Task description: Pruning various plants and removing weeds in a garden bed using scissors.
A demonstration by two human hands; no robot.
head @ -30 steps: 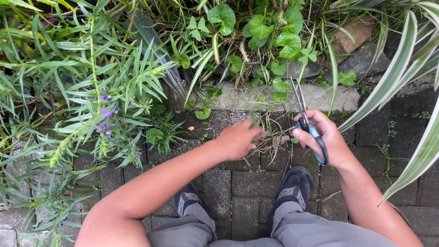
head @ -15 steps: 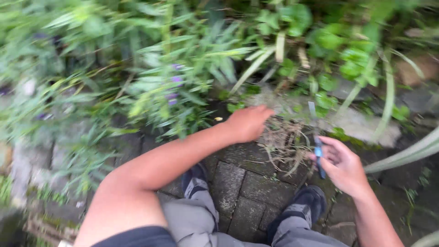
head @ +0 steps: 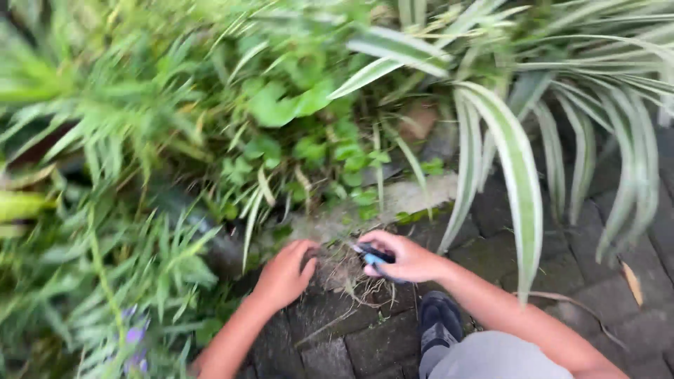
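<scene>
My right hand (head: 407,256) grips a pair of scissors (head: 374,259) with blue and black handles; the blades are hidden in a clump of dry roots and weeds (head: 349,275). My left hand (head: 284,274) rests with curled fingers on the left side of that clump, at the foot of a pale stone kerb (head: 414,195). What its fingers hold cannot be made out. The clump lies on dark paving bricks (head: 365,337).
Behind the kerb is a dense bed of green plants. Long white-striped leaves (head: 519,168) arch over the paving on the right. A purple-flowered plant (head: 133,337) stands at lower left. My black shoe (head: 439,323) and grey trouser leg are at the bottom.
The view has swung right and up, so the striped plant fills the top right. My right hand has moved left onto the weed clump with the scissors, close beside my left hand.
</scene>
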